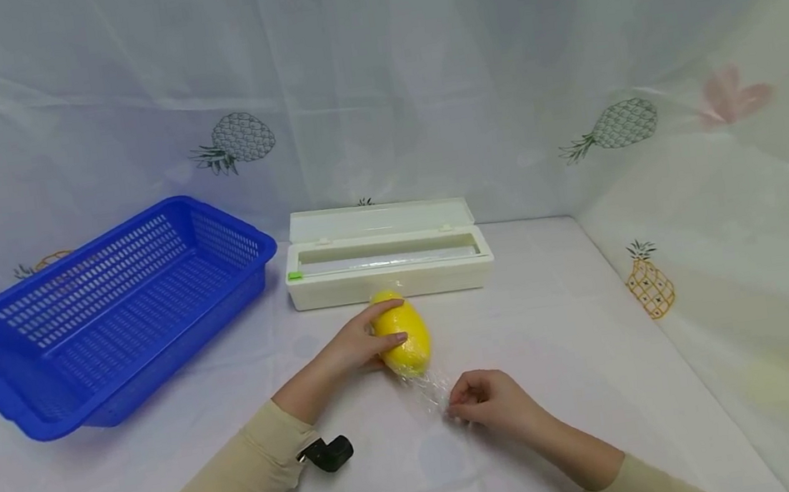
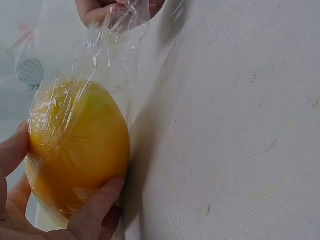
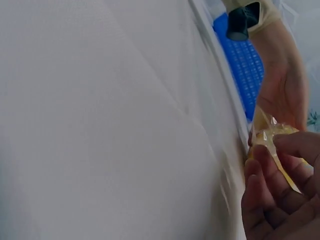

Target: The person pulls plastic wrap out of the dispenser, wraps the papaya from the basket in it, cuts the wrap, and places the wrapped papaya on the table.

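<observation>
Two hands at work: left hand (image 1: 358, 342) cupping the yellow fruit (image 1: 403, 334) steady, right hand (image 1: 488, 403) pinching the cling film (image 1: 431, 388) taut, apparently for wrapping.

One yellow fruit (image 1: 403, 336), one blue basket (image 1: 108, 311), one white wrap dispenser (image 1: 387, 259), two hands.

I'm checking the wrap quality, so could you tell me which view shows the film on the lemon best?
The left wrist view: the film fills the frame, creased over the lemon. Head view shows only a faint strand; right wrist view shows a pinched twist.
</observation>
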The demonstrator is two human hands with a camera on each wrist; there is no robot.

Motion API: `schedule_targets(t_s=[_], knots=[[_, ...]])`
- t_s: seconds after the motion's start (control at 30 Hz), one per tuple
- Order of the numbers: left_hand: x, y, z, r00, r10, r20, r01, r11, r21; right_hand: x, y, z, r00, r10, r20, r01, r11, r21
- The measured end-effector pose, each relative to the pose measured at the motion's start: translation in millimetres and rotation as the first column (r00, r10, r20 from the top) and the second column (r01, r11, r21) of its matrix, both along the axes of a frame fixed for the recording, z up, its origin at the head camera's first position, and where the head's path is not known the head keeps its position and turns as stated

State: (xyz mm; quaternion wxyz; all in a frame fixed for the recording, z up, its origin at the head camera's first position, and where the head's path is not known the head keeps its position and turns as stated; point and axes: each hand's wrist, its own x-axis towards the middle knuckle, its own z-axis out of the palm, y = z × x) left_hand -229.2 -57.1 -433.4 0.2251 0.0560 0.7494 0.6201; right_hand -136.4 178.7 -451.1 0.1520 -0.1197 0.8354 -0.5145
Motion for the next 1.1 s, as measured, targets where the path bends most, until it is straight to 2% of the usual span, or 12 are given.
schedule_targets(t_s=[0.13,0.2,0.23,0.3,0.33,0.43,0.53,0.6,0.67,0.77,0.87,1.1], knots=[[-1.5,-1.3,-0.5,1.000,-0.005,0.009,0.005,1.000,-0.012,0.7,5.1,3.3,0.995,-0.031,-0.093,0.026,0.998,-0.055],[-2.1,-1.4,-0.3,1.000,-0.005,0.012,0.006,1.000,-0.018,0.0,8.1,1.8,0.979,-0.020,-0.200,0.003,0.996,-0.088],[-2.4,-1.5,-0.4,1.000,-0.007,0.013,0.007,1.000,-0.021,-0.8,9.5,0.1,0.962,0.001,-0.274,-0.026,0.996,-0.087],[-3.6,-1.4,-0.4,1.000,-0.005,0.022,0.005,1.000,-0.012,-2.0,11.3,-3.7,0.905,0.066,-0.420,-0.097,0.994,-0.055],[-4.4,-1.3,-0.3,1.000,-0.005,0.025,0.005,1.000,-0.007,-2.9,11.7,-5.7,0.861,0.108,-0.497,-0.139,0.990,-0.027],[-6.9,-1.5,0.2,1.000,-0.009,0.029,0.009,1.000,-0.001,-5.7,10.2,-10.3,0.755,0.212,-0.620,-0.197,0.976,0.094],[-8.6,-2.7,2.1,0.999,-0.018,0.029,0.018,1.000,-0.005,-8.9,5.3,-12.5,0.695,0.273,-0.665,-0.167,0.961,0.219],[-9.2,-3.6,3.7,0.999,-0.030,0.030,0.031,0.999,-0.011,-11.0,1.9,-13.3,0.658,0.294,-0.694,-0.115,0.949,0.293],[-9.8,-4.6,5.2,0.999,-0.038,0.039,0.039,0.999,-0.011,-13.4,-1.2,-13.2,0.607,0.297,-0.737,-0.068,0.943,0.324],[-10.7,-4.6,7.0,0.998,-0.050,0.049,0.050,0.999,-0.004,-16.9,-3.4,-11.2,0.521,0.279,-0.807,-0.023,0.950,0.313],[-12.2,-3.7,7.8,0.998,-0.051,0.048,0.051,0.999,0.010,-19.5,-3.1,-7.4,0.456,0.258,-0.852,-0.035,0.961,0.273],[-12.6,-2.2,8.0,0.999,-0.046,0.017,0.046,0.999,-0.019,-22.1,-2.4,-2.4,0.348,0.282,-0.894,-0.164,0.957,0.238]])
